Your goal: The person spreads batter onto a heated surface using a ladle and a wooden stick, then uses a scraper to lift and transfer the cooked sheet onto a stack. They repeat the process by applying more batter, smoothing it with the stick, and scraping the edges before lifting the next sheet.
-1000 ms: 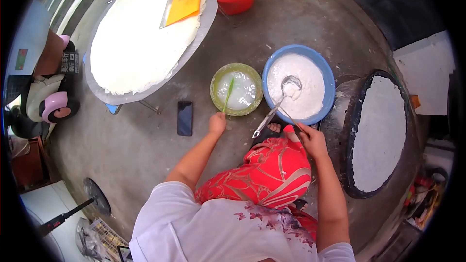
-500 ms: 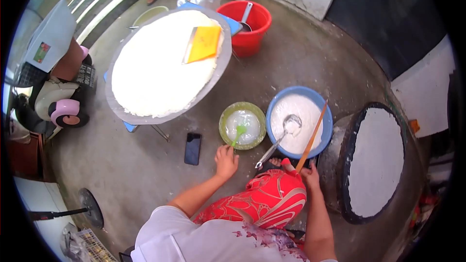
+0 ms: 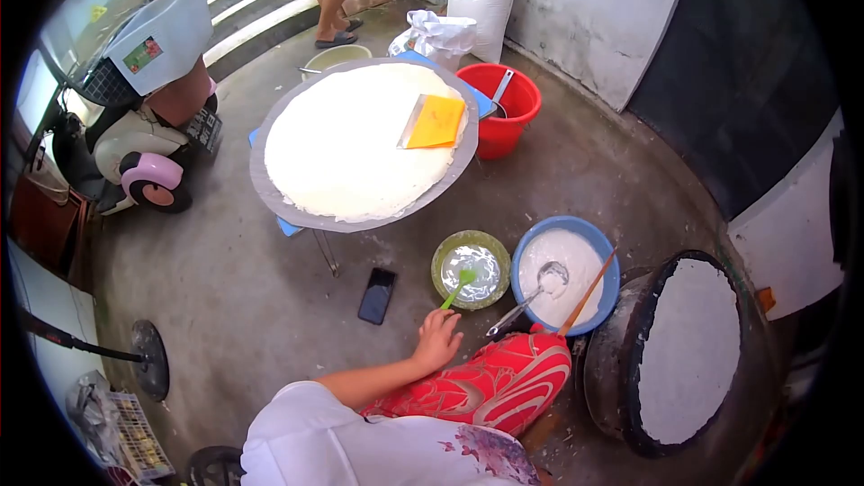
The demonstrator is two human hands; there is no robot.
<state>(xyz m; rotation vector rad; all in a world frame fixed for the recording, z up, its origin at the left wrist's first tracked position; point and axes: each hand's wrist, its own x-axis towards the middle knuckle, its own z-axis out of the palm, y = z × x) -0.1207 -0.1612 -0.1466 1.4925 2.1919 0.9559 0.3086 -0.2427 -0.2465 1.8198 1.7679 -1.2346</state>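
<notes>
My left hand (image 3: 438, 339) is at the handle end of a green brush or spatula (image 3: 465, 277), fingers loosely apart, fingertips at or just beside the handle. That tool leans in an olive-green bowl (image 3: 438, 256) of clear, shiny liquid. Beside it, a blue basin (image 3: 613, 292) holds thick white batter, with a metal ladle (image 3: 553, 278) in it and a wooden stick (image 3: 589, 292) slanting across the rim. My right hand is out of view. To the right stands a dark round drum (image 3: 614, 364), its black-rimmed top (image 3: 691, 351) covered by a flat white surface.
Ahead, a round grey board (image 3: 261, 162) carries a broad white layer with an orange scraper (image 3: 436, 121) on it. A phone (image 3: 377, 295) lies on the floor. Behind stand a red bucket (image 3: 508, 137), white sacks (image 3: 481, 4), and a person's legs (image 3: 331, 0). A scooter (image 3: 135, 157) is left.
My view has tilted up and shifted, so the scene sits lower in the frame. My right hand, earlier near the lower end of the wooden stick, has left view. My left hand stays near the green handle.
</notes>
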